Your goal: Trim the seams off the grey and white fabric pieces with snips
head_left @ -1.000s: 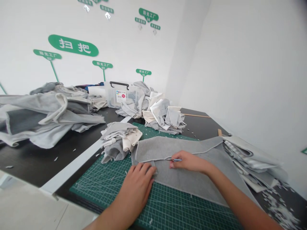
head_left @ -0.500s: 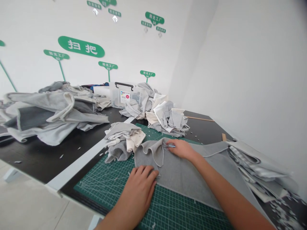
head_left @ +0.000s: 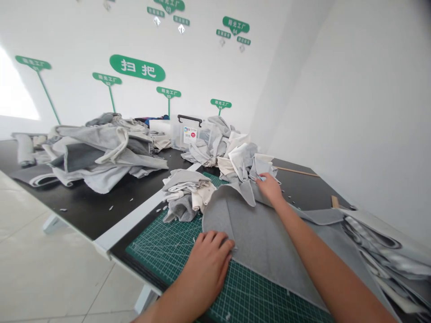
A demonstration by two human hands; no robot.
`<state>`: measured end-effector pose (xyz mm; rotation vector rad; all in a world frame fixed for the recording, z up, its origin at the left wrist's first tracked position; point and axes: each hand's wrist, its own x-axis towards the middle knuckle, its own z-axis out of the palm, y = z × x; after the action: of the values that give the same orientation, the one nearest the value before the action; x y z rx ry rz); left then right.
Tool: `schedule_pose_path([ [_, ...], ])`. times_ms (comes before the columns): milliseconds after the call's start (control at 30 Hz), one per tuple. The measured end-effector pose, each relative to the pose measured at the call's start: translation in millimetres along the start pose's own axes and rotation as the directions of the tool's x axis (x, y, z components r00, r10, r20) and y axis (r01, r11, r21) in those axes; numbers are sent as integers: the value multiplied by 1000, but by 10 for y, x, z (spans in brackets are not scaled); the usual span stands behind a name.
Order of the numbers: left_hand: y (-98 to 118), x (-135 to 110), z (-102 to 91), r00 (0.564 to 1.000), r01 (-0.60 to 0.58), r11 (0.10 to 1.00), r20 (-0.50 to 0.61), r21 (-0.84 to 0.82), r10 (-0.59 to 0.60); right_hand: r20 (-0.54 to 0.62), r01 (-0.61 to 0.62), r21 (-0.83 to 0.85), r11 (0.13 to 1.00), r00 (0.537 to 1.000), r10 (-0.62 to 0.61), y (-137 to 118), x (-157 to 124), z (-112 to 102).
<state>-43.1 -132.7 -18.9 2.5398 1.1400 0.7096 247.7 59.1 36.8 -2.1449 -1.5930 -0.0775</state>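
A large grey cloth (head_left: pixel 269 237) lies across the green cutting mat (head_left: pixel 158 255), its far edge lifted into a curved fold. At its near left corner, my left hand (head_left: pixel 210 262) rests low with bent fingers closed on the cloth's edge. My right hand (head_left: pixel 269 187) is raised at the far edge, fingers pinched on the cloth. A small light-blue thing shows at those fingertips, too small to name. Left of the cloth, a small pile of grey and cream cloths (head_left: pixel 186 193) sits on the mat's edge.
A big heap of grey cloths (head_left: pixel 90 152) covers the table's left side. Behind stand a clear lidded box (head_left: pixel 182 137) and another cloth pile (head_left: pixel 235 150). Folded cloths (head_left: pixel 387 242) lie at right, near a wooden strip (head_left: pixel 296 171). Scraps dot the black table (head_left: pixel 134 188).
My right hand has moved away from me, drawing the cloth's far edge with it and spreading the bunched folds. My left hand stays at the near corner. The view has turned left.
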Motion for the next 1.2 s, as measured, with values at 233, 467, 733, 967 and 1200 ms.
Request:
schedule_pose_path([
  [233,-80,-15,6,993,100,993,-59,-68,-104,74,36,106,994,996,-44,-36,-421,63],
  [467,-252,-15,-143,995,100,995,-1,-2,-100,112,126,326,937,979,-171,-164,-1523,-198],
  [733,-321,41,-99,995,79,997,-56,14,-78,225,305,356,883,889,-398,-467,-2237,-138],
  [967,-307,51,-115,968,67,978,-224,-196,-111,206,376,397,837,852,-481,-500,-2350,-98],
  [1200,-349,48,-180,952,76,913,-244,-401,-186,78,221,607,763,939,-334,-431,-2272,-87],
])
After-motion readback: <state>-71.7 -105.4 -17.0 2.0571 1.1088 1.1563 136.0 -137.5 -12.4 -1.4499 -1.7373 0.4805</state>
